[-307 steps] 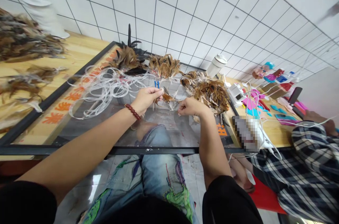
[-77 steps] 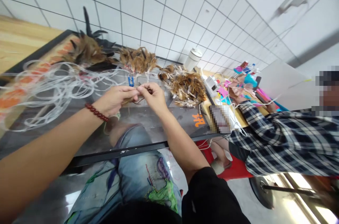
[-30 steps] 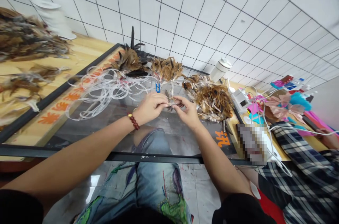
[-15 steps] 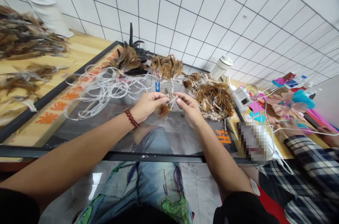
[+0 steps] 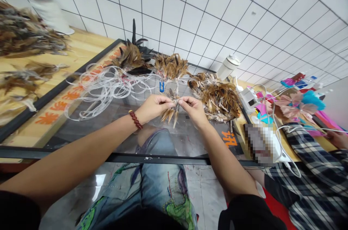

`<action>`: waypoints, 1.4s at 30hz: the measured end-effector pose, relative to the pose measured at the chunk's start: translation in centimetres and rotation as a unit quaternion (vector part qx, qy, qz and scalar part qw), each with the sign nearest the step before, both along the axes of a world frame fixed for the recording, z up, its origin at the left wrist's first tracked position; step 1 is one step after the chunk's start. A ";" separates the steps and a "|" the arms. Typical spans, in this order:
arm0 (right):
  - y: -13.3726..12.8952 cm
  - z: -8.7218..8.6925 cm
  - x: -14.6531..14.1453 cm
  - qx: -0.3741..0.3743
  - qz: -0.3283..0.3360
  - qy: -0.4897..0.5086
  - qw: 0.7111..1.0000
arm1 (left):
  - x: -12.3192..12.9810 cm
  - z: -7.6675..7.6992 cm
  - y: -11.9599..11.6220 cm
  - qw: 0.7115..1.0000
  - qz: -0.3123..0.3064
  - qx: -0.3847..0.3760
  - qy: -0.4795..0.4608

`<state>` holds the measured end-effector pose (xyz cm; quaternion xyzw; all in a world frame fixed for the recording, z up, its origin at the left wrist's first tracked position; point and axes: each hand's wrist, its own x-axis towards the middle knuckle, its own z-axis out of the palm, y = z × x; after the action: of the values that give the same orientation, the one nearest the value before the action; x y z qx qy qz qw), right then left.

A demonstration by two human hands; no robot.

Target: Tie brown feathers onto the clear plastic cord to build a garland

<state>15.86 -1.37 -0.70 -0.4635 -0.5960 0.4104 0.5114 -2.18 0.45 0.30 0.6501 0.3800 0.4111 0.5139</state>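
Feather tuft (image 5: 170, 114), held just on the wearer's side of the blue clip (image 5: 161, 86) (landmark) & slightly to its R. Long axis ran approx. near–far; brown tips fanned toward the wearer, w/ greyish wisps pointing away. L hand (image 5: 156, 108) & R hand (image 5: 194, 110) each pinched the tuft's middle btwn thumb & fingers; exact fingertip contact was partly hidden. Texture: tuft dry, thin, splayed; clip smooth, w/ a narrow slot. Brown feather cluster (image 5: 171, 66), bushy, lay beyond the clip; feather pile (image 5: 217, 97), larger & shaggy w/ pale fluffy bases, lay to its R. White strip coils (image 5: 108, 86), glossy & looped, lay to its L. Glass panel (image 5: 190, 144), flat & reflective, lay beneath the work; its black frame (image 5: 163, 159) formed the near edge. Open room: bare glass on the wearer's side of the clip, btwn tuft & frame; less room to the R, nr. the pile.
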 end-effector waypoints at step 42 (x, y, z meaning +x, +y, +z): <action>1.2 -0.6 0.9 -0.045 -0.106 0.091 0.989 | -0.1 -0.4 0.5 0.981 0.170 0.081 0.039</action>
<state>16.79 -0.20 -1.33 -0.5070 -0.4754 0.4212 0.5826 -2.29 0.95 -0.05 0.6305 0.4704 0.4964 0.3671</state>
